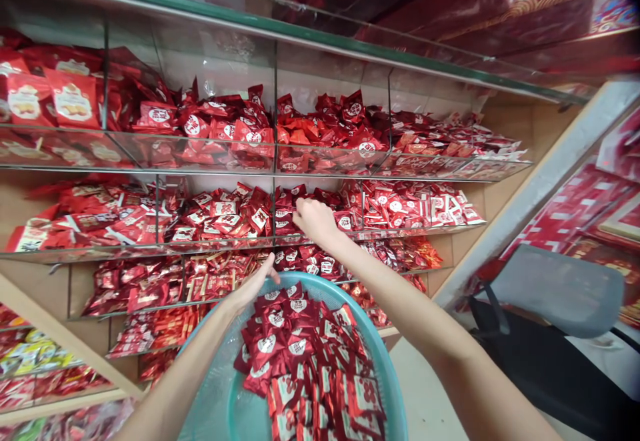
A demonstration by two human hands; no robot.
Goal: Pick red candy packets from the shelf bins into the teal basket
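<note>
A turquoise basket (390, 354) is positioned nearest the viewer, between the two forearms. Dark red packets with white labels (299, 347) lie heaped inside it, mostly toward its right side. The left hand (257, 284) is located at the far rim of the basket, thumb raised; whether it grips the rim cannot be determined. The right hand (316, 222) is extended beyond the basket, fingers curled, at a compartment of red packets (286, 219) in the second row from the top; whether it grasps a packet cannot be determined. A grey-backed chair (565, 287) stands to the right. The top row contains further red packets (325, 127), separated by clear dividers (275, 104)
</note>
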